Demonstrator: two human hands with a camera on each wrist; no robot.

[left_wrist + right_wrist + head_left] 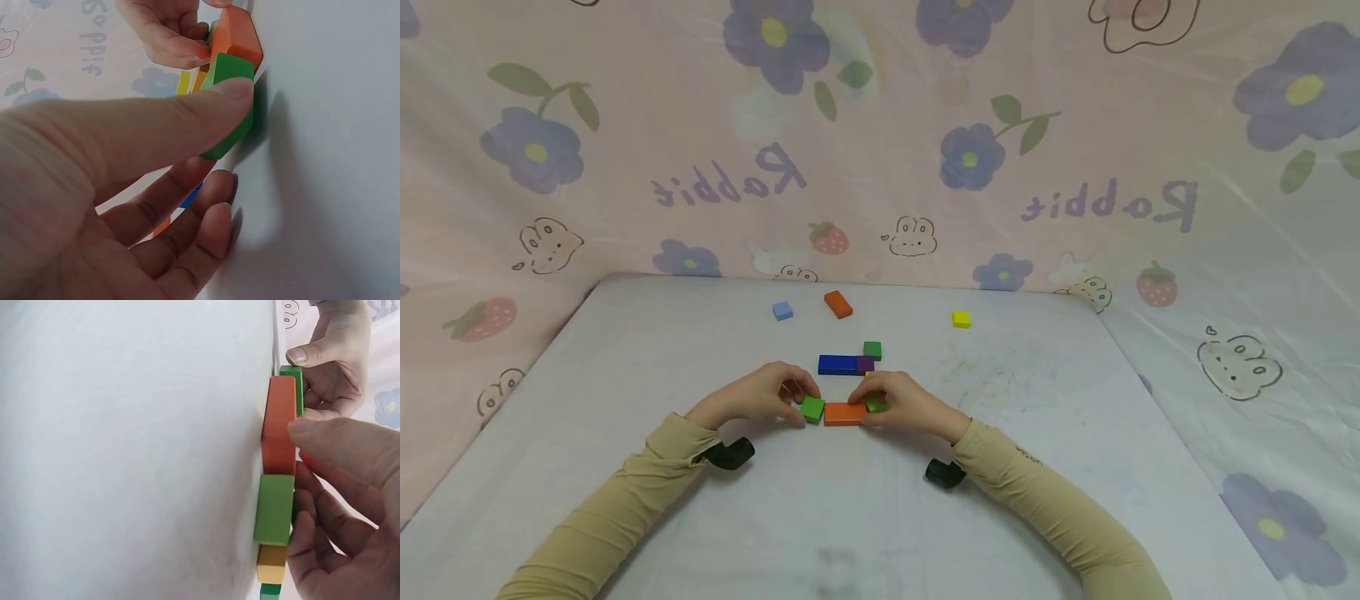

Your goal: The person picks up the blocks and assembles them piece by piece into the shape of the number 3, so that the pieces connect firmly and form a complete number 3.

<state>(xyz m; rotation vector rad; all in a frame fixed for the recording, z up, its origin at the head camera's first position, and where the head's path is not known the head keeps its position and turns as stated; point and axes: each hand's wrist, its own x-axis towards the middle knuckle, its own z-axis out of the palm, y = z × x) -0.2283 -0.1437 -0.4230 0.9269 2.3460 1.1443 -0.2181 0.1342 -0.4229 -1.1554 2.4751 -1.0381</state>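
Note:
My left hand (766, 392) pinches a green block (812, 409) between thumb and fingers, close to the left end of a long orange block (844, 414). My right hand (908, 406) grips that orange block, the thumb (312, 428) on its near side and a finger behind. In the right wrist view a light green block (274, 509) stands by the orange block's other end, with a yellow-orange block (272, 565) past it. From the head, the right hand partly covers the light green block. Both held blocks are at the table surface.
Behind the hands lie a dark blue block (837, 365), a purple block (866, 364) and another green block (872, 350). Farther back are a light blue block (782, 311), a second orange block (838, 304) and a yellow block (961, 319). Printed cloth (880, 192) hangs around the white table (820, 517).

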